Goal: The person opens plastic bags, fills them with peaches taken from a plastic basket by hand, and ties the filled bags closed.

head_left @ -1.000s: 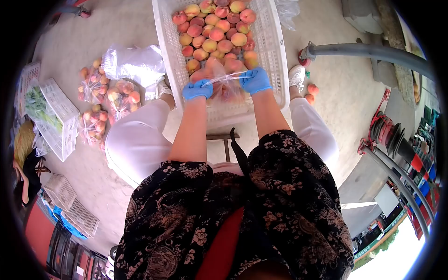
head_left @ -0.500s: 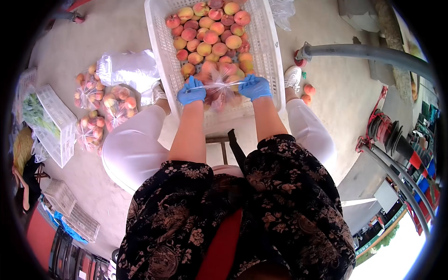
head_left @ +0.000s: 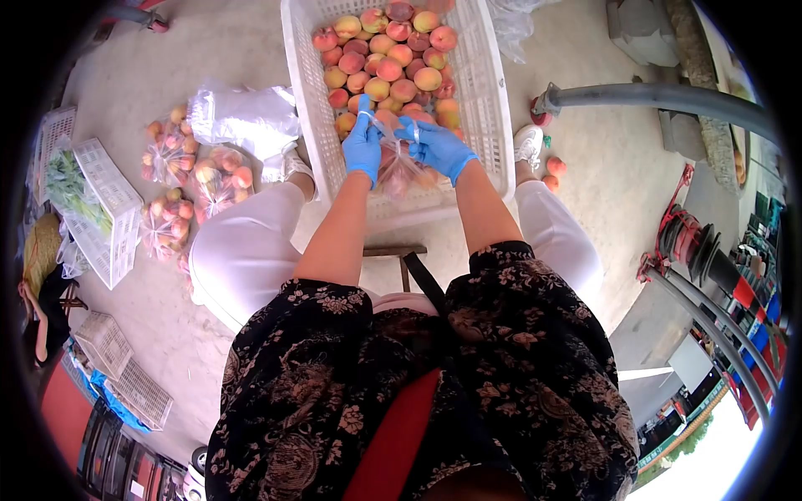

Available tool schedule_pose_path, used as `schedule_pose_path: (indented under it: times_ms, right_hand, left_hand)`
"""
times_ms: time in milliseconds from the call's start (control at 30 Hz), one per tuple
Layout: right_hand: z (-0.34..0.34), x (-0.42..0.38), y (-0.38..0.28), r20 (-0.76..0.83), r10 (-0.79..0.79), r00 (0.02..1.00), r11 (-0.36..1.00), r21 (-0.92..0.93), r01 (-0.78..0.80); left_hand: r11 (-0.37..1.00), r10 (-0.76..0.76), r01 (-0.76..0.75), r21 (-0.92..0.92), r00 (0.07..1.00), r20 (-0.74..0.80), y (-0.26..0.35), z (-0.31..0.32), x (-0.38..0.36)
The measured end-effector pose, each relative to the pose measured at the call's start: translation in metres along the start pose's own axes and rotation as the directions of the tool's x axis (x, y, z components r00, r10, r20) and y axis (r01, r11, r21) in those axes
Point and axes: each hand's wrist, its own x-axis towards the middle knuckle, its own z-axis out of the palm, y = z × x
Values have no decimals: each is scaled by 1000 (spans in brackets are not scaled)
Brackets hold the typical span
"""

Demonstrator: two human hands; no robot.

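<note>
A white plastic crate (head_left: pixel 494 108) full of loose peaches (head_left: pixel 378 69) stands in front of me. On the peaches at its near side lies a clear plastic bag (head_left: pixel 399 173) with peaches inside. Both hands wear blue gloves and pinch the gathered top of this bag. My left hand (head_left: pixel 362 149) grips one part, its fingers pointing up. Close to its right, my right hand (head_left: pixel 441 149) holds another part between bent fingers. The twisted plastic between them is thin and partly covered by the fingers.
Several filled peach bags (head_left: pixel 219 179) sit on the floor at left, near a stack of clear plastic bags (head_left: pixel 238 119). Farther left is a crate of green vegetables (head_left: pixel 79 190). Two loose peaches (head_left: pixel 553 171) lie right of my shoe. A grey metal pole (head_left: pixel 652 98) extends at right.
My hands were apart, stretching the bag's top sideways. They have come close together above the bag, and the fingers point more upward and inward. The whole view has shifted slightly.
</note>
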Motion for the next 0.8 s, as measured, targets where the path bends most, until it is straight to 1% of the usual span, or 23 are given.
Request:
schedule_pose_path:
  times_ms: [33,67,100,133,167,200,233,267,300,333,367,400,433,467,500,533,567,600,633,667,700,767,800]
  right_hand:
    - [2,3,1,2,-16,1000,1000,23,16]
    - [5,4,6,-47,-47,998,979,194,55]
    - [9,4,17,-104,-65,993,928,359,98]
    - [7,6,27,-164,-73,984,848,509,148]
    - [-3,12,38,-234,-41,971,743,643,186]
    - [-21,18,54,-298,3,954,620,750,232]
    - [-40,24,69,-354,59,933,479,830,284]
    - [-63,32,83,-342,80,936,442,854,274]
    - [-65,31,85,-351,56,934,443,847,292]
    - [-64,34,82,-354,27,935,447,841,306]
    - [-59,36,77,-353,-2,936,451,835,316]
    - [-54,36,73,-378,-75,923,649,684,333]
    - [-42,31,61,-384,-153,910,802,490,342]
    - [-27,25,48,-371,-233,899,901,264,343]
    - [-10,17,35,-319,-210,924,955,138,264]
    - [9,8,19,-269,-179,947,983,1,186]
    - [16,6,13,-222,-141,965,984,-142,111]
    - [13,7,9,-185,-120,975,980,-180,87]
    - [4,13,11,-142,-112,984,959,-275,70]
    - [-5,19,13,-100,-103,990,927,-369,59]
    - [-14,24,17,-59,-88,994,885,-463,50]
    - [-10,25,21,22,-97,995,916,-390,97]
    - [-7,26,25,63,-101,993,930,-349,117]
  left_hand:
    - [967,-61,33,-251,993,-102,-2,1,4]
    - [871,-146,38,-490,972,-185,-6,3,7]
    - [799,-255,25,-601,919,-299,-9,6,10]
    - [714,-371,-8,-700,843,-388,-20,10,15]
    - [621,-491,-60,-782,747,-447,-31,14,19]
    - [555,-531,-70,-829,737,-418,-43,18,20]
    - [463,-569,-31,-886,756,-324,-60,12,21]
    - [370,-597,13,-929,769,-227,-83,-4,21]
    - [277,-613,59,-959,780,-129,-92,-14,20]
    - [277,-621,95,-956,777,-103,-85,-16,16]
    - [471,-460,167,-866,884,-80,-70,-16,9]
    - [653,-298,193,-732,954,-14,-56,-17,-1]
    - [807,-147,173,-565,985,92,-38,-18,-8]
    - [906,-116,200,-373,965,235,-19,-22,-8]
    - [968,-114,189,-166,919,378,1,-25,-8]
    - [990,-140,138,41,850,508,12,-27,-8]
    - [994,-69,9,108,821,567,13,-25,-8]
    - [979,-6,-125,163,778,629,15,-21,-6]
    - [943,48,-261,207,721,692,15,-18,-3]
    - [884,111,-388,261,716,689,7,-14,0]
    - [926,71,-299,230,736,673,-3,-10,1]
    - [982,-25,-101,159,770,638,-4,1,-5]
    - [980,-75,-43,194,822,564,-5,5,-7]
